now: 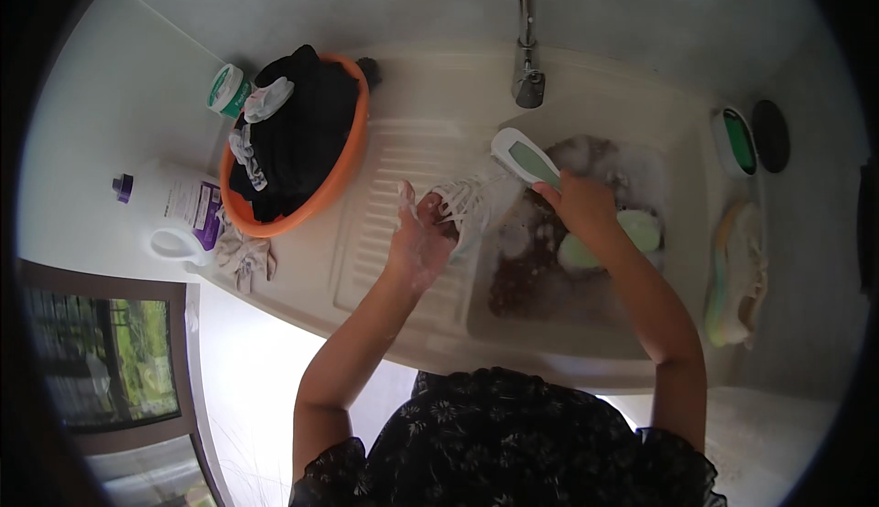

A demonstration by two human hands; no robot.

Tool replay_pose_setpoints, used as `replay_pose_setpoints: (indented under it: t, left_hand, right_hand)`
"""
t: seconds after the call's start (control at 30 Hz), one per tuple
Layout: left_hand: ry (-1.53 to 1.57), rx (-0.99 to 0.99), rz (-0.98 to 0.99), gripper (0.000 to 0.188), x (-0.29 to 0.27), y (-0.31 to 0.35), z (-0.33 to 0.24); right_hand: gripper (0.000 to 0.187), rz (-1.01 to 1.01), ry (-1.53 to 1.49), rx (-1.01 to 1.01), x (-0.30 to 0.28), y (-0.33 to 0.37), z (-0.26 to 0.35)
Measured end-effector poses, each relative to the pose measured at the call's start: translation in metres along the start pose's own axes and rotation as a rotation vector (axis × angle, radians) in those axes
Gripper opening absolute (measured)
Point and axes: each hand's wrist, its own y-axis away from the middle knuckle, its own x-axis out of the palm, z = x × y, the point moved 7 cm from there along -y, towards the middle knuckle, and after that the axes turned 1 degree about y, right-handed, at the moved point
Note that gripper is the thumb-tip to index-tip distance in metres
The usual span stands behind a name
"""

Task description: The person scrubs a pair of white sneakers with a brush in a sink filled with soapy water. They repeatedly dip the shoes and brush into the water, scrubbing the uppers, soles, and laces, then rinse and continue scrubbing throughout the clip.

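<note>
1. Holding a white shoe (472,203) just right of its thumb, the left hand (427,243) curls its fingers against it.
2. Shoe probably soft, slippery; best gripped inside its opening.
3. Right hand's (588,208) fingers clasp a brush (528,159), likely light, stiff.

A laundry corner: a sink (568,358) with ribbed washboard (394,154), orange basin (328,198) of dark clothes (307,131), white jug (176,205).

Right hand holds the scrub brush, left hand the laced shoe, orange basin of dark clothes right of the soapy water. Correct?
No: the head view shows the orange basin left of the soapy water. Right hand holds the scrub brush, left hand the laced shoe.
</note>
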Motion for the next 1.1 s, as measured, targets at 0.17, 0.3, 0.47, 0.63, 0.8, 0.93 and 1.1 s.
replay_pose_setpoints:
  t: [0.17, 0.3, 0.47, 0.63, 0.8, 0.93, 1.1]
  left_hand:
    - [0.035, -0.03, 0.052, 0.049, -0.021, -0.006, -0.003]
    - [-0.077, -0.031, 0.011, 0.057, -0.013, 0.004, 0.0]
    - [0.05, -0.071, -0.013, 0.075, -0.008, 0.008, 0.0]
    - [-0.006, -0.064, 0.094, 0.078, 0.002, 0.006, 0.0]
    - [0.047, -0.072, 0.064, 0.078, 0.006, -0.003, 0.008]
    - [0.188, -0.11, 0.115, 0.081, -0.002, -0.003, 0.005]
    - [0.068, -0.123, -0.022, 0.079, -0.006, -0.02, 0.02]
  right_hand:
    - [0.05, -0.038, -0.356, -0.082, -0.008, 0.024, 0.028]
    - [0.049, -0.036, -0.396, -0.227, 0.003, 0.047, 0.068]
    - [0.049, 0.024, -0.285, -0.24, 0.017, 0.053, 0.075]
    - [0.049, -0.11, -0.079, -0.054, 0.024, 0.021, -0.003]
    - [0.049, -0.161, -0.207, -0.136, 0.002, 0.04, 0.03]
    - [0.049, -0.123, -0.147, -0.296, 0.022, 0.05, 0.063]
    - [0.052, -0.021, -0.202, -0.044, 0.005, 0.016, 0.009]
